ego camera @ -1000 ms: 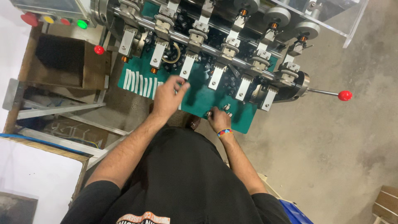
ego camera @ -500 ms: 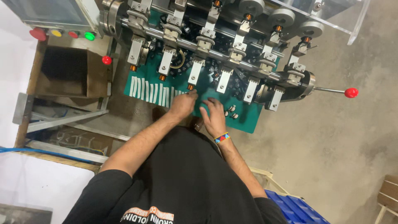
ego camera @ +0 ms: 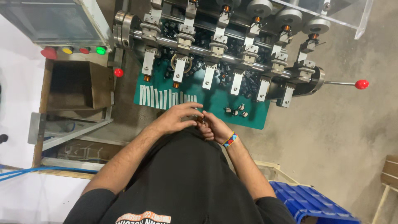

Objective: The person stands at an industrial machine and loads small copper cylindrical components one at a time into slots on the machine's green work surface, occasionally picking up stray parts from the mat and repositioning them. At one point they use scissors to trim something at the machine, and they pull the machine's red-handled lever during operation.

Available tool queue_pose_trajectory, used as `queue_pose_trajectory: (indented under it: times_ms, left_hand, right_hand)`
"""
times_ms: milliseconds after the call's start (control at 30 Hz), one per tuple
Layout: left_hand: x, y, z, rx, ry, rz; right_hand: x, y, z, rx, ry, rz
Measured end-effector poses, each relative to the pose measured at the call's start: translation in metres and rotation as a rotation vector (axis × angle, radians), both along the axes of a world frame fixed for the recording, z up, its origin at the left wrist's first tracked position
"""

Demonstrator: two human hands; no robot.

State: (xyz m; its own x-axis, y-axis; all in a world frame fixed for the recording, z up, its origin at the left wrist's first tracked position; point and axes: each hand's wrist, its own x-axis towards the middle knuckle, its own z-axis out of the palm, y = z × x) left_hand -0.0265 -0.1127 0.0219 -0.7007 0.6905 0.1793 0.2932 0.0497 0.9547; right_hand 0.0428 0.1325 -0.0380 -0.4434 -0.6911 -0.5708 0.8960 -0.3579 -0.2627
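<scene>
Between both hands, at the near edge of the green mat (ego camera: 215, 103), sits a small coil part (ego camera: 200, 120). Left hand (ego camera: 176, 118) has fingers curled over it; right hand (ego camera: 213, 128) pinches it from the other side. Grip is mostly hidden, so I can't tell how firmly it's clamped. White strips (ego camera: 163, 97) lie in a row just beyond the left hand; three loose parts (ego camera: 236, 111) lie near the right. Winder arms (ego camera: 209, 76) hang close above. Risk as I judge it: the part slips, fine wire snags, or a knuckle knocks the strips out of line.
</scene>
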Motion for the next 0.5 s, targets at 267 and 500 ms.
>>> queue_pose_trajectory:
  times_ms: [267,500]
  left_hand:
    - [-0.009,0.043,-0.011,-0.069,-0.548,0.261]
    - [-0.005,0.052,0.002,-0.144,-0.177,-0.003]
  right_hand:
    - [0.009,-0.003,0.051,1.017,0.938,-0.143]
    - [-0.006,0.035,0.091,1.399,1.304,0.018]
